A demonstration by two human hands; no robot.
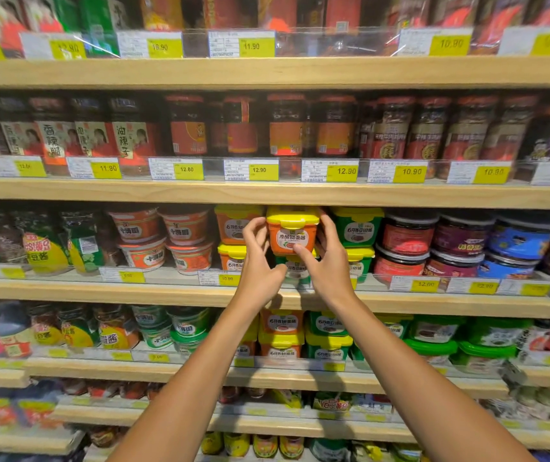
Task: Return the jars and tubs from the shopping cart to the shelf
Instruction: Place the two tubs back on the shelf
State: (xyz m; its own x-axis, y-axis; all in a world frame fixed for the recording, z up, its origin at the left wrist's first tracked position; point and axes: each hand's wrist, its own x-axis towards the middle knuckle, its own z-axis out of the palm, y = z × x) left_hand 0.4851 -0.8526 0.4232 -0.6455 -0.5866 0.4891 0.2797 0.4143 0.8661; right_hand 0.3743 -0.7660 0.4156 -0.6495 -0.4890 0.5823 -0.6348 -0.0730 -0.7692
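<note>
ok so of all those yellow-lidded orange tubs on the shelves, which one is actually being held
The yellow-lidded orange tub on the third shelf, gripped between left hand and right hand; the others sit untouched.

The tub (292,233) between my left hand (260,258) and my right hand (328,261) looks like smooth plastic, its yellow lid glossy, with a printed paper-like label on its orange front. Just above the tub runs a shelf board (267,191) of pale wood, matt, with a fine grain. Below the tub, the price tags (226,278) are paper behind a clear, shiny plastic strip. Above the board, the jars (287,128) appear glossy, glass or plastic I cannot tell.
</note>
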